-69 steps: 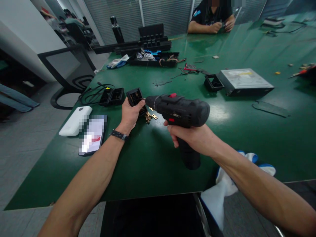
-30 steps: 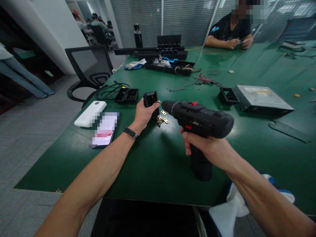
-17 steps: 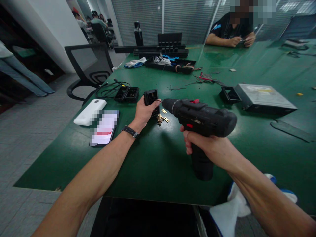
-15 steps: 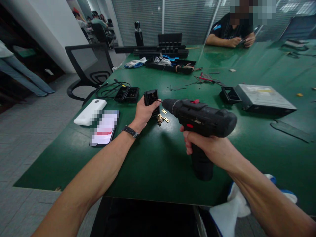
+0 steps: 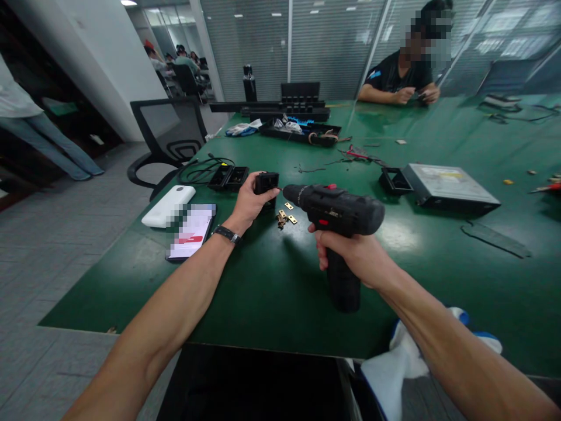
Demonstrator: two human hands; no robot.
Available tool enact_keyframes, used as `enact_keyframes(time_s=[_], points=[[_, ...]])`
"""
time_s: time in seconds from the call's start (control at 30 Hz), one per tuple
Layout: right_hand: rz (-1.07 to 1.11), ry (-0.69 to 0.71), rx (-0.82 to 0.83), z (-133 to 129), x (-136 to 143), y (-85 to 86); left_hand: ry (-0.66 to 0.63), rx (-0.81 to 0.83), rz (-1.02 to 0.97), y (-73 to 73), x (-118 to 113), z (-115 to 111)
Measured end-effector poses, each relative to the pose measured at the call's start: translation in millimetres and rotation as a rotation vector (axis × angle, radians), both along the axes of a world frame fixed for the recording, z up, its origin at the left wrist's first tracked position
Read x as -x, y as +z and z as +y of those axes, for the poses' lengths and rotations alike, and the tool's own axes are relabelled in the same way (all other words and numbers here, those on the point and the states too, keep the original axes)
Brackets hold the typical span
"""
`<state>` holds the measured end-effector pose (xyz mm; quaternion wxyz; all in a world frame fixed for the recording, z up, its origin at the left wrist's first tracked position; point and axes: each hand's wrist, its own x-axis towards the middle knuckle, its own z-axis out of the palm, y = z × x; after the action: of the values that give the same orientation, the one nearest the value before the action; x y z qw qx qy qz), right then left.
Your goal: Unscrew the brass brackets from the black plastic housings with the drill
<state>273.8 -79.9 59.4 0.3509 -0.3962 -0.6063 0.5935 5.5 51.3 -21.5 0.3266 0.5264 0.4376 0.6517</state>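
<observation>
My right hand (image 5: 350, 251) is wrapped round the grip of a black cordless drill (image 5: 342, 209), whose chuck points left. Closed on a small black plastic housing (image 5: 266, 183) is my left hand (image 5: 250, 202), with its thumb along the near side. The drill's bit tip meets the housing beside my left thumb; whether it sits in a screw I cannot tell. On the table below the chuck lie several small brass plates (image 5: 292, 220) and a little heap of screws (image 5: 281, 222).
Left of the hands are a phone (image 5: 191, 234), a white power bank (image 5: 169, 206) and an open black box (image 5: 228, 177). A metal case (image 5: 453, 187) stands on the right, beside a black bin (image 5: 394, 180). A tool tray (image 5: 302, 133) lies farther back; a person (image 5: 398, 76) sits across the table.
The view has tilted up and shifted a little. The drill's rear has swung left, and the housing has turned in my left hand. Both grips are kept.
</observation>
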Motion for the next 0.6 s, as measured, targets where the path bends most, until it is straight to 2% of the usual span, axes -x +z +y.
enact_keyframes(time_s=[0.13, 0.27, 0.43, 0.6], points=[[-0.004, 0.031, -0.025, 9, 6, -5.8, -0.039, 0.065, 0.001, 5.1, 8, 0], [-0.090, 0.058, -0.068, 19, 12, -3.7, -0.041, 0.095, -0.026, 5.8, 12, 0], [-0.215, 0.093, -0.164, 24, 19, 4.2, -0.091, 0.102, -0.140, 7.3, 17, -2], [-0.202, 0.070, -0.166, 22, 18, 3.3, -0.178, 0.165, -0.294, 12.4, 15, -8]])
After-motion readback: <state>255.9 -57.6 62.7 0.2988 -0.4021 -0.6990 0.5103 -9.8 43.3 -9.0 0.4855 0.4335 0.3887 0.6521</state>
